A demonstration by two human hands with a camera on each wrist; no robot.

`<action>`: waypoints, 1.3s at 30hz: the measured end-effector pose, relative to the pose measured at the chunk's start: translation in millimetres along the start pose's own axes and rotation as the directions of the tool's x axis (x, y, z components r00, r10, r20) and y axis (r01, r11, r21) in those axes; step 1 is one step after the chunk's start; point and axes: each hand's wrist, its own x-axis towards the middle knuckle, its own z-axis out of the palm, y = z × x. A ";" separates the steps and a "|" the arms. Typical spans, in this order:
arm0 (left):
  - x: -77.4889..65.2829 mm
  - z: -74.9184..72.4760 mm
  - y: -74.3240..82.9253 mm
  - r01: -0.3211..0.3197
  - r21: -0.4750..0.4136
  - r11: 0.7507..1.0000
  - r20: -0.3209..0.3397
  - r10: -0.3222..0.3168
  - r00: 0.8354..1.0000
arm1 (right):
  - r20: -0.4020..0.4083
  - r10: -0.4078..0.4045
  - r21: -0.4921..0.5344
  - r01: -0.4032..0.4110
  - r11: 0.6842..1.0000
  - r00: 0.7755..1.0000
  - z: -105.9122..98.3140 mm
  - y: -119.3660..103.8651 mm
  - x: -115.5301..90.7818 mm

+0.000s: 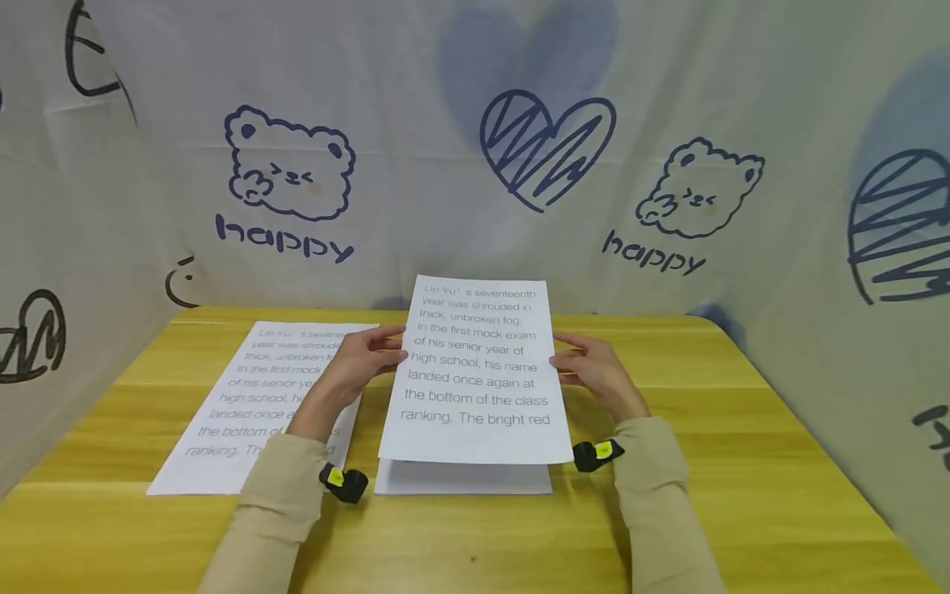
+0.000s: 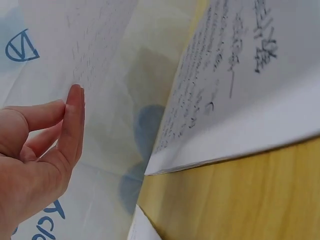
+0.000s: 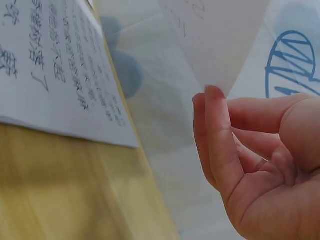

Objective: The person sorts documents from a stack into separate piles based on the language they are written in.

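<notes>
At far left, a sheet of English print (image 1: 223, 421) lies flat on the yellow wood-grain surface (image 1: 742, 462), its right side partly covered by the left hand (image 1: 352, 367). That hand's grip is together, thumb and fingers pinching the left edge of a second English-printed sheet (image 1: 478, 371), which is held up in the middle. Beneath it, apart from its near edge, paper bearing Chinese characters (image 2: 260, 110) rests on the surface. To the right, the right hand (image 1: 597, 371) pinches the raised sheet's right edge, thumb and fingers likewise clamped on the paper.
</notes>
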 end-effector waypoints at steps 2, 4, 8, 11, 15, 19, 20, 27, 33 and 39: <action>-0.9 -2.5 1.7 -0.011 0.004 1.000 -0.006 0.011 1.000 | -0.013 -0.002 -0.003 0.002 1.000 1.000 2.4 -3.1 0.1; -1.7 -4.5 2.4 -0.022 0.016 1.000 -0.009 0.022 1.000 | -0.033 0.005 -0.011 -0.005 1.000 0.999 5.0 -4.8 -0.2; -1.9 -8.2 2.8 -0.048 0.037 0.998 -0.016 0.049 0.999 | -0.069 0.003 -0.024 -0.004 1.000 0.998 10.7 -7.5 -2.2; -1.7 -11.8 5.0 -0.059 0.059 0.997 -0.026 0.061 0.998 | -0.080 -0.003 -0.014 0.001 1.000 0.997 14.7 -11.8 -3.6; -1.6 -18.2 10.9 -0.071 0.070 0.995 -0.037 0.073 0.997 | -0.082 -0.016 0.004 0.017 1.000 0.996 19.1 -19.3 -4.0; -3.5 -25.7 15.4 -0.056 0.085 0.995 -0.049 0.060 0.997 | -0.089 -0.014 -0.004 0.013 1.000 0.996 26.2 -23.2 -4.1; -4.1 -27.7 15.8 -0.050 0.092 0.995 -0.051 0.055 0.997 | -0.094 -0.013 -0.005 0.012 1.000 0.995 28.5 -23.6 -4.3; -10.6 -46.8 14.1 -0.002 0.119 0.993 -0.035 0.007 0.999 | -0.108 -0.036 0.064 0.043 0.997 0.993 49.1 -24.2 -5.4; -12.9 -73.1 12.9 0.050 0.149 0.988 -0.027 -0.046 0.999 | -0.102 0.006 0.121 0.006 0.993 0.995 74.5 -31.8 1.4; -15.5 -100.1 2.9 0.113 0.150 0.982 -0.047 -0.107 0.993 | -0.065 -0.037 0.135 0.045 0.990 0.997 105.7 -39.1 8.8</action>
